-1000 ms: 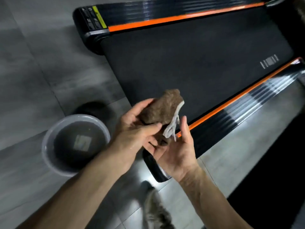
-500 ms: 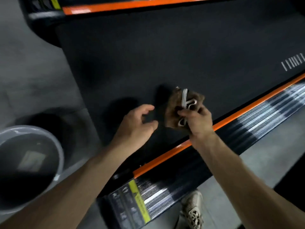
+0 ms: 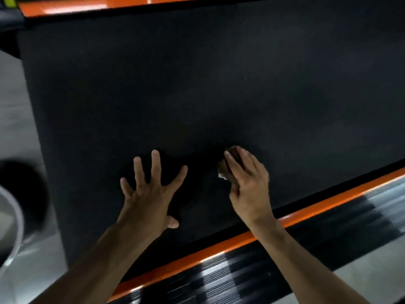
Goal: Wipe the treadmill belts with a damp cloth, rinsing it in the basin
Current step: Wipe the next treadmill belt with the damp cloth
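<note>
The black treadmill belt (image 3: 219, 80) fills most of the view. My right hand (image 3: 247, 183) lies flat with straight fingers on the brown cloth (image 3: 228, 166), pressing it against the belt near the front rail; only the cloth's left edge and a bit of white trim show beside my fingers. My left hand (image 3: 151, 189) rests spread and flat on the belt to the left of the cloth, holding nothing. The grey basin (image 3: 11, 233) shows only as a curved rim at the left edge.
An orange stripe and ribbed black side rail (image 3: 241, 268) run along the belt's near side, and another orange stripe (image 3: 87, 5) borders the far side. Grey tiled floor (image 3: 15, 119) lies to the left and at the bottom right.
My right hand has gone from gripping the bunched cloth above the belt to pressing it flat on the belt. My left hand has spread and settled on the belt. The view moved closer.
</note>
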{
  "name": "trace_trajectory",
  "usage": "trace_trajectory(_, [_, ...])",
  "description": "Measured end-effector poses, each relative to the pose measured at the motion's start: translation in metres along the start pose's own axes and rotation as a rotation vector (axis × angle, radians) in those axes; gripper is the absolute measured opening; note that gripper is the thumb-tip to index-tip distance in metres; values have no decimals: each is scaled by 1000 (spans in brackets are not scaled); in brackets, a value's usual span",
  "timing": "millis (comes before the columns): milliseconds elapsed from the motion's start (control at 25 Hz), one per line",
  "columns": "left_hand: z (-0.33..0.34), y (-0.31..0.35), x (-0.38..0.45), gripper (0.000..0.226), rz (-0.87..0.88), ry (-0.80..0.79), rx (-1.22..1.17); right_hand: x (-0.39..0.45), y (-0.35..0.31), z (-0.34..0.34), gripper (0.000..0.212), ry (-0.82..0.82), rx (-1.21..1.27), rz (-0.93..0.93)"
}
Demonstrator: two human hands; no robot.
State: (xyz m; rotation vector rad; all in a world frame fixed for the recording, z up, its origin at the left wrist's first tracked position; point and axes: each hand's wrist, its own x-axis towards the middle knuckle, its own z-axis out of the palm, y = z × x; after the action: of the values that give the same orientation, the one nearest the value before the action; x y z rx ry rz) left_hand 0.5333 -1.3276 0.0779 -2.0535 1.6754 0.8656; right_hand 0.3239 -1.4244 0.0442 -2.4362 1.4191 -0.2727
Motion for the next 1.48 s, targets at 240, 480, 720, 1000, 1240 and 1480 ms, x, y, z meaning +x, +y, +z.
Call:
trace_trajectory(240, [-6,3,-1,134,-26,19,-29,8,0,-3,81,-78,-48,3])
trace_trajectory(480, [-62,12,15,85,-15,-84,-95,7,0,3,90,-136,-183,-8])
trace_trajectory(720, [-117,72,118,89,-110,66,-321,10,1,4,95,-188,-174,-45])
trace_trajectory(1000, [-98,95,139,118,-267,101,-311,70,72,-53,58,-57,165,-242])
trace_trajectory(1240, [-103,97,139,119,-338,70,-353,183,183,-65,49,145,-72,-269])
trace_trajectory(1480, [-104,100,138,118,-366,63,-338,181,199,-53,55,10,-163,-348])
